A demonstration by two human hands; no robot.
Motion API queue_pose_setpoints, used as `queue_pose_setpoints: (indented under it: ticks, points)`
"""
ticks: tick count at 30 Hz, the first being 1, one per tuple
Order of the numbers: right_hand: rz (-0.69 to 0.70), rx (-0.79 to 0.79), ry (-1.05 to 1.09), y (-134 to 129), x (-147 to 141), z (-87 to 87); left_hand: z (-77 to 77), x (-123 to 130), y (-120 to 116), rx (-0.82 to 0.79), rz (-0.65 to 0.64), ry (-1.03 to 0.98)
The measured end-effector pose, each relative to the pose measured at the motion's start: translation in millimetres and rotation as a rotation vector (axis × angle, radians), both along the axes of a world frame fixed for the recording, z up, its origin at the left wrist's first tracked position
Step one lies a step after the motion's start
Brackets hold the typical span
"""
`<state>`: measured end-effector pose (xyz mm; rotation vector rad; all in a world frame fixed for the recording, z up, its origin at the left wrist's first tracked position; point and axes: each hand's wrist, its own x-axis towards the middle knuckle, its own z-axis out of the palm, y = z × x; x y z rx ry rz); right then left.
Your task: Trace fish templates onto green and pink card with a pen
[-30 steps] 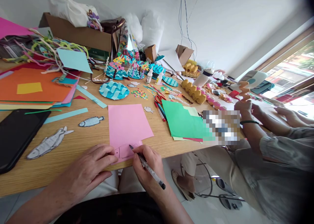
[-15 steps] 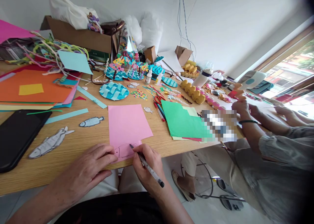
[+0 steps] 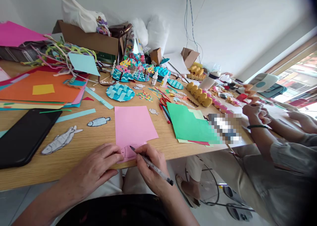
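Note:
A pink sheet of paper (image 3: 136, 123) lies at the table's front edge, with a fish outline (image 3: 129, 151) drawn on its near end. My right hand (image 3: 151, 163) grips a pen (image 3: 158, 170), its tip touching the paper on the fish drawing. Fingers outstretched, my left hand (image 3: 101, 163) rests flat with its fingertips on the paper's left near edge. Left of the paper lie a small cut-out fish (image 3: 99, 122) and a larger grey paper fish (image 3: 61, 140). Another small paper fish (image 3: 153, 111) is at the paper's right.
A black phone (image 3: 27, 133) and stacked coloured paper (image 3: 22, 87) occupy the left. Green paper (image 3: 190, 127), scissors (image 3: 163, 101) and glue bottles (image 3: 154, 78) lie to the right and beyond. Another person's hands (image 3: 256, 113) hold a curled strip at far right.
The view has shifted slightly, so the scene sits further right. The pen tip has moved a little along the fish drawing; the left hand stays on the paper.

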<state>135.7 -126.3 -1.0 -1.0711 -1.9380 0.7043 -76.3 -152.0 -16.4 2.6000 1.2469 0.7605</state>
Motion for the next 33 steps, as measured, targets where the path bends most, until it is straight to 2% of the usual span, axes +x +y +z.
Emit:
queue_pose_setpoints:
  ticks: [3,11,33]
  points:
    - [0.037,-0.025,-0.005,3.0,-3.5,0.0,2.0,1.9,-0.6,-0.023,0.014,-0.002]
    - [0.03,0.007,-0.018,4.1,-7.1,-2.5,9.0,4.9,-0.8,-0.048,0.011,-0.017]
    - [0.004,0.019,-0.049,3.1,-8.9,-3.6,9.1,4.4,-1.1,-0.022,0.012,-0.016]
